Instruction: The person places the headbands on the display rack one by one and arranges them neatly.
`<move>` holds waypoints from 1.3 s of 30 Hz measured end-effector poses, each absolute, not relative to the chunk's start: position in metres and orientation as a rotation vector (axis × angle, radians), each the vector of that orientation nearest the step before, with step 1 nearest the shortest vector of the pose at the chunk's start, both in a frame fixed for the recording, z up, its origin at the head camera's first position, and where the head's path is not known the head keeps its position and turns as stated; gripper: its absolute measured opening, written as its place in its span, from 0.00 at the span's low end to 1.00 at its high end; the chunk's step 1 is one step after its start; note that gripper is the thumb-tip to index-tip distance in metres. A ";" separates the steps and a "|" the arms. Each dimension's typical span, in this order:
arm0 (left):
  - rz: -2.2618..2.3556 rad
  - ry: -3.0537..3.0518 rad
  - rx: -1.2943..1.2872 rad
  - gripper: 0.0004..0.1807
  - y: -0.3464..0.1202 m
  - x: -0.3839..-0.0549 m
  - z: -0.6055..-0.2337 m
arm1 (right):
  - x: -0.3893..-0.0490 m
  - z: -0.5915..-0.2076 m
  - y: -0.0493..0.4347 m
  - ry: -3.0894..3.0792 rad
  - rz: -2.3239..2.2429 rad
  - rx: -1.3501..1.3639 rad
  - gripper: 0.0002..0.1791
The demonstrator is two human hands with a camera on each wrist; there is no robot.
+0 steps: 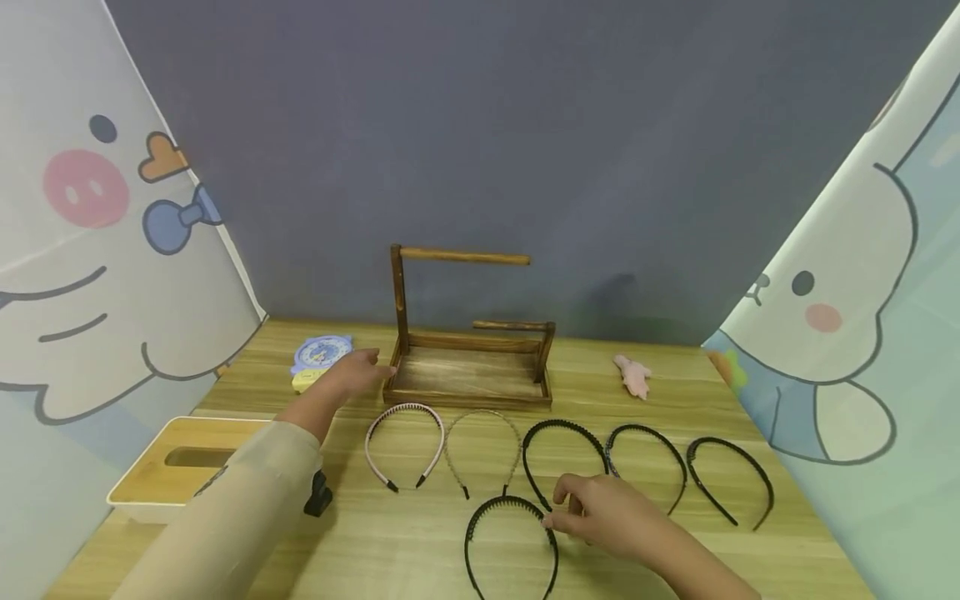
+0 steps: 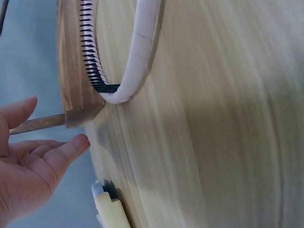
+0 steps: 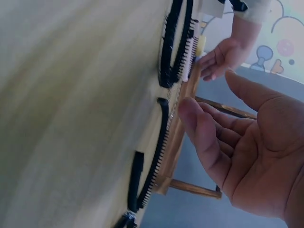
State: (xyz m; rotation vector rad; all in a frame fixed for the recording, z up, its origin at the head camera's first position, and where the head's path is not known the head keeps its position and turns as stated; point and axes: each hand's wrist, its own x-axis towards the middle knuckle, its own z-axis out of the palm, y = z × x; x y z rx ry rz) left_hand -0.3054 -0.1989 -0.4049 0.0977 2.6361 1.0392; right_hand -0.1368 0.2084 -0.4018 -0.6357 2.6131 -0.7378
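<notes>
My left hand (image 1: 356,372) reaches to the left end of a wooden headband rack (image 1: 467,400), its fingers loosely extended with nothing in them. In the left wrist view a pink headband (image 2: 141,42) with dark comb teeth lies in front of the rack. My right hand (image 1: 600,510) hovers low over the table, thumb and fingers apart and holding nothing. Its fingertips overlap the right side of the nearest black headband (image 1: 509,501) in the head view. Just behind that hand lies another black headband (image 1: 562,423). A thin beaded headband (image 1: 480,412) lies left of it.
Two more dark headbands (image 1: 645,429) (image 1: 723,442) lie to the right. A small pink toy (image 1: 633,377) is at the back right. At the left stand a blue and yellow clock (image 1: 322,352) and a white box with a slotted wooden lid (image 1: 168,457). Printed curtains border both sides.
</notes>
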 end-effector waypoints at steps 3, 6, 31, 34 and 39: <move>1.011 2.637 0.127 0.42 -0.198 -0.310 -0.410 | -0.136 -0.410 0.207 2.580 -0.738 -0.643 0.18; 0.978 2.644 0.154 0.40 -0.197 -0.314 -0.417 | -0.134 -0.417 0.203 2.593 -0.711 -0.642 0.17; 1.080 2.535 0.167 0.47 -0.197 -0.315 -0.417 | -0.132 -0.424 0.195 2.468 -0.871 -0.622 0.08; 1.062 2.546 0.165 0.47 -0.197 -0.316 -0.418 | -0.135 -0.420 0.197 2.374 -0.963 -0.626 0.07; 1.022 2.576 0.172 0.46 -0.195 -0.317 -0.419 | -0.140 -0.413 0.204 2.256 -1.072 -0.655 0.07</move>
